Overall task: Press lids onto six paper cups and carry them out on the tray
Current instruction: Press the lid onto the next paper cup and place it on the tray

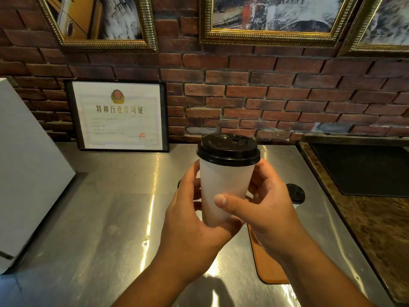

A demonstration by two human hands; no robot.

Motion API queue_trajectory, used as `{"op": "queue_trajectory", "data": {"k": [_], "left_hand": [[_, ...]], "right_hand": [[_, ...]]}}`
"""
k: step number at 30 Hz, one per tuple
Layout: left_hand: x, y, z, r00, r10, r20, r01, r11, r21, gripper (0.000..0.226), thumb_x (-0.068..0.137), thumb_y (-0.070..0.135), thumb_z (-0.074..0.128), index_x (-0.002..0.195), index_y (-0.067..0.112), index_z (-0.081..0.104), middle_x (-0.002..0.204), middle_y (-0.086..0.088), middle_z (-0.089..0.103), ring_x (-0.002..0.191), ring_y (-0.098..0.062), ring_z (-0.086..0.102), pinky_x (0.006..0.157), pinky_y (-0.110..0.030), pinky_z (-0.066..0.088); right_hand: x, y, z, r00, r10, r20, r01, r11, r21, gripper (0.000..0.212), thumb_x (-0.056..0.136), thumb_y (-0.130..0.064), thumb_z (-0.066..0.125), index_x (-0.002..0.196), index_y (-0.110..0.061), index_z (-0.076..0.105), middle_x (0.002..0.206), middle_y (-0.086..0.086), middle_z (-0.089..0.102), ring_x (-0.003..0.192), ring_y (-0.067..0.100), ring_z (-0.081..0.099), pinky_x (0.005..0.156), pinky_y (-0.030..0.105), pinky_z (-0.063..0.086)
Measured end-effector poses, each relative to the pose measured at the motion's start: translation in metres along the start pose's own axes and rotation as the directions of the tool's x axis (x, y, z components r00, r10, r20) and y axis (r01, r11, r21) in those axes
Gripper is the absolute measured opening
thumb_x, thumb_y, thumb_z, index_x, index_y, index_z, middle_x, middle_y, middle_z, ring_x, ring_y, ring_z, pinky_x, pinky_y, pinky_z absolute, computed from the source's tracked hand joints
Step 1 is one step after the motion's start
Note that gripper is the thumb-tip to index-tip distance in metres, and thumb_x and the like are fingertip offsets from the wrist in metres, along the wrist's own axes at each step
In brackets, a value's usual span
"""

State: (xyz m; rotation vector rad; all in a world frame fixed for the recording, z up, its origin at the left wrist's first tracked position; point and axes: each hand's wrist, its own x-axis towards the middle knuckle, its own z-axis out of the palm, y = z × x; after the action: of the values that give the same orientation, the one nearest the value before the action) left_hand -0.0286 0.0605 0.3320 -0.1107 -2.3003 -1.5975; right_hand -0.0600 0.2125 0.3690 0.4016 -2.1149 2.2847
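Note:
A white paper cup [224, 185] with a black lid [228, 149] seated on its rim is held up above the steel counter [106, 218]. My left hand [190, 220] grips the cup's lower left side. My right hand [265, 209] grips its right side, thumb across the front. Behind my right hand, another lidded cup [296, 194] shows only its black top. An orange-brown tray [269, 264] lies on the counter under my right wrist, mostly hidden.
A framed certificate [119, 116] leans against the brick wall at the back left. A white box [26, 173] stands at the left. A dark mat [363, 169] sits on a brown stone surface to the right.

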Motion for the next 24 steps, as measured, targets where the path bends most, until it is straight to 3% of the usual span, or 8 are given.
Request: {"op": "queue_trajectory", "data": {"k": [5, 10, 14, 21, 24], "left_hand": [[-0.0004, -0.0001, -0.0018, 1.000, 0.011, 0.009, -0.011, 1.000, 0.003, 0.107, 0.060, 0.072, 0.085, 0.145, 0.079, 0.021, 0.133, 0.048, 0.051, 0.120, 0.019, 0.053, 0.069, 0.002, 0.047], [-0.0028, 0.0001, 0.0002, 1.000, 0.016, -0.002, -0.016, 0.999, 0.039, 0.109, 0.061, 0.062, 0.090, 0.140, 0.084, 0.017, 0.131, 0.052, 0.048, 0.120, 0.019, 0.051, 0.070, 0.003, 0.047], [-0.0034, 0.0006, -0.0007, 1.000, 0.025, -0.001, -0.025, 0.999, 0.045, 0.109, 0.062, 0.057, 0.090, 0.134, 0.089, 0.015, 0.133, 0.048, 0.049, 0.121, 0.016, 0.052, 0.074, 0.003, 0.047], [-0.0036, 0.0009, 0.0013, 1.000, 0.015, 0.012, -0.015, 0.999, 0.032, 0.109, 0.056, 0.074, 0.083, 0.142, 0.082, 0.018, 0.135, 0.046, 0.050, 0.122, 0.016, 0.053, 0.070, 0.001, 0.049], [-0.0040, -0.0002, -0.0002, 1.000, 0.019, 0.016, -0.019, 1.000, 0.017, 0.109, 0.057, 0.072, 0.085, 0.146, 0.078, 0.023, 0.133, 0.044, 0.054, 0.119, 0.014, 0.056, 0.068, -0.002, 0.052]], "right_hand": [[0.0004, -0.0021, -0.0021, 1.000, -0.004, 0.030, 0.005, 1.000, -0.006, 0.081, 0.068, -0.037, 0.093, 0.141, -0.039, 0.057, 0.130, -0.012, 0.072, 0.123, 0.012, 0.069, 0.086, 0.028, 0.064], [0.0006, 0.0002, -0.0025, 1.000, -0.022, -0.005, 0.021, 0.999, -0.031, 0.079, 0.064, -0.040, 0.096, 0.133, -0.050, 0.059, 0.129, -0.015, 0.071, 0.122, 0.009, 0.068, 0.084, 0.026, 0.064], [0.0003, 0.0009, -0.0021, 0.999, -0.009, 0.032, 0.008, 1.000, 0.005, 0.078, 0.067, -0.035, 0.095, 0.136, -0.047, 0.059, 0.129, -0.015, 0.072, 0.122, 0.009, 0.069, 0.084, 0.025, 0.064], [-0.0002, 0.0014, -0.0013, 1.000, -0.012, -0.003, 0.012, 1.000, -0.015, 0.078, 0.062, -0.039, 0.097, 0.131, -0.049, 0.061, 0.126, -0.016, 0.072, 0.118, 0.006, 0.070, 0.080, 0.022, 0.064], [-0.0008, 0.0007, -0.0025, 1.000, 0.005, 0.011, -0.005, 1.000, 0.018, 0.083, 0.061, -0.038, 0.097, 0.135, -0.044, 0.059, 0.126, -0.014, 0.072, 0.120, 0.008, 0.070, 0.081, 0.024, 0.064]]}}
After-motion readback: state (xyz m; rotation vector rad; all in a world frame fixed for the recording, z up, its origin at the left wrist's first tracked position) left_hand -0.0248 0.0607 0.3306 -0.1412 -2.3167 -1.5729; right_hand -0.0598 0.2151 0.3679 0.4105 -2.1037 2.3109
